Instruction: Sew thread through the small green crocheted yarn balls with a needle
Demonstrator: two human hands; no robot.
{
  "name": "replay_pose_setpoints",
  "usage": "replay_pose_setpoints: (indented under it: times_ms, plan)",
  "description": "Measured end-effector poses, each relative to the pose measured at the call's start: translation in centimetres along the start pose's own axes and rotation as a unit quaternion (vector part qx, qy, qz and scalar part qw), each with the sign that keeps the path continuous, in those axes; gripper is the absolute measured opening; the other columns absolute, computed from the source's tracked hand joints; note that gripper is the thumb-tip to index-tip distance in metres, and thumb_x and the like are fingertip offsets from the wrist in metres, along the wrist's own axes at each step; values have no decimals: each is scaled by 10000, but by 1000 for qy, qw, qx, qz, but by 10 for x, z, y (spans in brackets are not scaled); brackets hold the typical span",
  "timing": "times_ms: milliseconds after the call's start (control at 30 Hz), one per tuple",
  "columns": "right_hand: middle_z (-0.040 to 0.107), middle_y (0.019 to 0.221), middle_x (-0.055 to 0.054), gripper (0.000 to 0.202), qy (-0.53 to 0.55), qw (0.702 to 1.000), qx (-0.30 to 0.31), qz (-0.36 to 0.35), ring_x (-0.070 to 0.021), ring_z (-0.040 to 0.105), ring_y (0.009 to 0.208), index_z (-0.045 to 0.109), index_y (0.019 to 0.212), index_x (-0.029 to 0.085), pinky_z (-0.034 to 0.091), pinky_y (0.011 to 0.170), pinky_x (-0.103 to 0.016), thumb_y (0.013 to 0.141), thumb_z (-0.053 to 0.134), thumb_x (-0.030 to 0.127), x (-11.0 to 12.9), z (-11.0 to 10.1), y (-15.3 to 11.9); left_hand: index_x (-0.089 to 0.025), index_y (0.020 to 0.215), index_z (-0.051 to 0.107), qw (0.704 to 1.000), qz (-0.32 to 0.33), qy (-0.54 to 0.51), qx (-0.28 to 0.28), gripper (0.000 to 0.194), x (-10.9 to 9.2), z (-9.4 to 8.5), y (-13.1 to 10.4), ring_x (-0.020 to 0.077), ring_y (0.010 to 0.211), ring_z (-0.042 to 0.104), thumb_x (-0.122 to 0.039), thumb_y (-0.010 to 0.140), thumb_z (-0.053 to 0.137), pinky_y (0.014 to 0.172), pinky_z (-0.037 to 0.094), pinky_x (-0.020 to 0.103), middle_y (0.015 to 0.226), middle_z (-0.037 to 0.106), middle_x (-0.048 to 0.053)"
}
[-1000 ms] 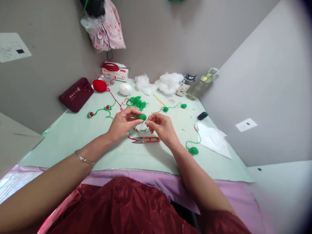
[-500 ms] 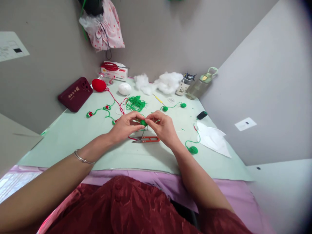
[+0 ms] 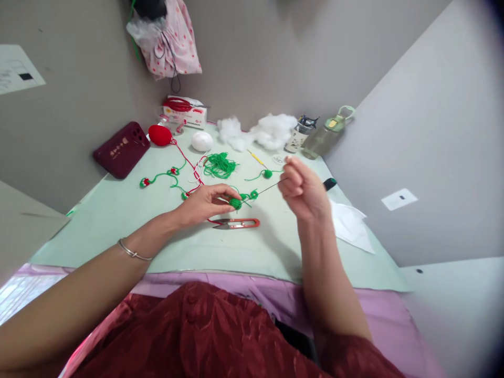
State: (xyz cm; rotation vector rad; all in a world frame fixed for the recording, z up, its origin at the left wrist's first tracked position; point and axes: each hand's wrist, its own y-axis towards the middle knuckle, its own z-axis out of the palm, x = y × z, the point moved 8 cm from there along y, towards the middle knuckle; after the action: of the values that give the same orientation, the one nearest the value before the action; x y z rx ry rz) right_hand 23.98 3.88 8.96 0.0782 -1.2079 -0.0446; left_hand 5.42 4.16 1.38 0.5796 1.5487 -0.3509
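Between its thumb and fingers, my left hand (image 3: 205, 203) pinches a small green crocheted ball (image 3: 235, 203). From the ball a dark thread (image 3: 264, 190) runs taut up to my right hand (image 3: 301, 189), whose closed fingers grip its far end; whether a needle is there is too small to tell. Just below the ball lie thread snips with an orange handle (image 3: 252, 223). A bundle of green yarn (image 3: 219, 165) rests beyond my left hand. Small red and green crocheted pieces (image 3: 145, 182) on green cords lie to the left.
Farther back are a red ball (image 3: 159, 135), a white ball (image 3: 202, 141), white stuffing (image 3: 273, 131), a yellow hook (image 3: 256, 157), a pen cup (image 3: 297, 137) and a bottle (image 3: 325, 137). A dark red phone (image 3: 121, 150) leans at left; white sheets (image 3: 352, 228) lie right.
My right hand has moved away from the green ball, up and to the right, drawing the dark thread out straight. My left hand still holds the ball, nearly in place.
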Motion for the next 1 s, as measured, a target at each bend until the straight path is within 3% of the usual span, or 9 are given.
replay_pose_setpoints:
  times_ms: [100, 233, 367, 433, 600, 700, 1000]
  plan:
    - [245, 489, 134, 259, 12, 990, -94, -105, -25, 170, 374, 483, 738, 201, 204, 354, -148, 886, 694, 233, 33, -33, 0, -176, 994, 737, 1000, -21, 17, 10, 309, 1, 0, -1, 189, 841, 693, -319, 728, 806, 804, 559, 352, 978, 734, 64]
    - [351, 534, 106, 209, -44, 977, -122, -169, -36, 287, 418, 530, 768, 202, 287, 400, -170, 867, 705, 260, 47, -45, -6, -186, 1061, 720, 999, -51, -5, 17, 376, 3, -2, -3, 213, 794, 726, -347, 735, 816, 744, 551, 338, 776, 735, 34]
    - [513, 595, 65, 145, -173, 965, -53, -192, -69, 417, 483, 610, 882, 217, 349, 468, -211, 864, 709, 321, 36, -19, -14, -197, 1060, 730, 999, -31, -19, -1, 371, -1, -7, -1, 198, 809, 721, -329, 729, 834, 781, 553, 335, 803, 729, 22]
    - [568, 650, 38, 105, -268, 942, 6, -203, -83, 463, 530, 648, 874, 216, 383, 514, -235, 882, 698, 309, 26, 0, -18, -200, 1066, 731, 999, -22, -26, -12, 360, -2, -10, 0, 195, 832, 720, -346, 750, 826, 792, 553, 334, 879, 734, 34]
    - [588, 832, -20, 87, -502, 812, 86, -284, -130, 527, 732, 730, 863, 224, 434, 671, -288, 913, 664, 198, 5, 36, -32, -210, 1096, 713, 998, -8, -48, -45, 370, -3, -17, 0, 214, 901, 725, -388, 786, 806, 832, 562, 356, 1057, 719, 56]
    - [559, 813, -21, 138, -560, 764, 95, -305, -136, 521, 733, 729, 893, 221, 425, 682, -292, 946, 611, 172, -4, 44, -35, -215, 1107, 693, 997, 5, -43, -62, 392, -5, -21, 1, 205, 914, 708, -365, 768, 822, 850, 560, 363, 1116, 698, 56]
    - [546, 820, -24, 174, -597, 731, 103, -315, -140, 518, 749, 701, 878, 205, 410, 684, -282, 975, 561, 171, -7, 46, -37, -194, 1078, 677, 996, 20, -35, -77, 395, -6, -24, 0, 215, 969, 659, -317, 735, 830, 886, 557, 408, 1131, 686, 76]
